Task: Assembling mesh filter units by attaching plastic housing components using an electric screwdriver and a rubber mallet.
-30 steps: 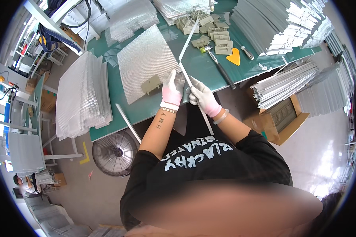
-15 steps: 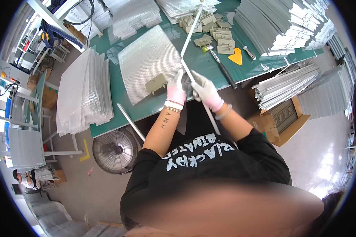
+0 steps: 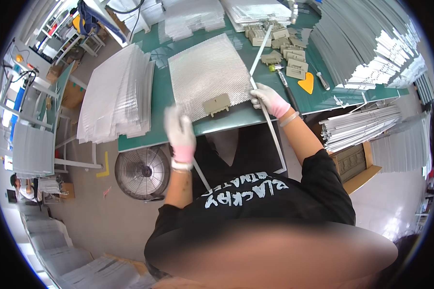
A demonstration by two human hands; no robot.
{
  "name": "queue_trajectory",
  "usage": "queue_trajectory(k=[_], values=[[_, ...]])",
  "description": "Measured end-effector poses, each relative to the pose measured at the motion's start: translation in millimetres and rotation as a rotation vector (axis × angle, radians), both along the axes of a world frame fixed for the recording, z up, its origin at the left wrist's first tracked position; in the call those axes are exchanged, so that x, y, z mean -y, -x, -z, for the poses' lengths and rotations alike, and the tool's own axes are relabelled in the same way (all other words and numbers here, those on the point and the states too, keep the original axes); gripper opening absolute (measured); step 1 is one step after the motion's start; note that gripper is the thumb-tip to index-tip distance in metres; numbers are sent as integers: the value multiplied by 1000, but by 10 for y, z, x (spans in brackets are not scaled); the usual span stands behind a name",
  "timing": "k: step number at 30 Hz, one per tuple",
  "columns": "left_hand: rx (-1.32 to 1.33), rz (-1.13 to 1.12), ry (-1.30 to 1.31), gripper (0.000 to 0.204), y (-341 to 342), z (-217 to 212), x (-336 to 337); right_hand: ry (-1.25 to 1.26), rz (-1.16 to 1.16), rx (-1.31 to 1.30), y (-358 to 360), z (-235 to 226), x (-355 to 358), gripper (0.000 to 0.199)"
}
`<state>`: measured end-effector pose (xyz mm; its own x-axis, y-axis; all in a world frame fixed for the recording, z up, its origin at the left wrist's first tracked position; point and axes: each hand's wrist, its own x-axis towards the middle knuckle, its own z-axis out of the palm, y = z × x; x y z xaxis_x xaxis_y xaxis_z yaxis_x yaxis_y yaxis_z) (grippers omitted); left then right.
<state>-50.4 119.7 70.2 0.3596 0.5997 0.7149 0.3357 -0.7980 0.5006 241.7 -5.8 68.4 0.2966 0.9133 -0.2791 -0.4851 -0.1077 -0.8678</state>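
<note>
My right hand (image 3: 270, 100), in a white and pink glove, is closed on a long white strip (image 3: 273, 132) at the table's front edge. The strip slants up across the table and down toward my lap, with a short bent end near my shirt. Motion smears the fingers of my left hand (image 3: 180, 131), gloved alike, beside the near left corner of a silvery mesh sheet (image 3: 207, 67). Another white strip length (image 3: 202, 177) shows by my left wrist, partly hidden. A beige plastic piece (image 3: 216, 104) lies on the sheet's near edge.
Stacked mesh sheets (image 3: 113, 96) overhang the green table (image 3: 161, 91) at left. To the right lie several beige parts (image 3: 294, 60), a hammer (image 3: 285, 82), a yellow heart-shaped piece (image 3: 305, 83) and a screwdriver (image 3: 322, 81). A floor fan (image 3: 142, 174) stands below; a cardboard box (image 3: 359, 166) sits at right.
My left hand has moved left, away from the right hand and the strip. The right hand stays on the strip, which has swung slightly. The view has shifted, so the table appears further right.
</note>
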Motion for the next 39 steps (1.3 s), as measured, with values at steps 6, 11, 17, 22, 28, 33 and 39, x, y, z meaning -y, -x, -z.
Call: queue_trajectory(k=[6, 11, 17, 22, 28, 33, 39], values=[[290, 450, 1002, 51, 305, 59, -523, -35, 14, 36, -2, 42, 39, 35], [346, 645, 1090, 66, 131, -295, -315, -191, 86, 80, 36, -63, 413, 33], [393, 693, 737, 70, 6, -454, 44, -229, 177, 96, 161, -163, 618, 38], [324, 809, 881, 75, 144, -729, 109, -287, 213, 200, 300, -265, 781, 45], [436, 791, 892, 72, 251, -753, 238, -322, 301, 211, 378, -352, 905, 50], [478, 642, 815, 71, 266, -733, 270, -319, 302, 232, 420, -455, 935, 51], [65, 302, 477, 80, 254, -935, 537, -357, 267, 318, 385, -422, 957, 51]])
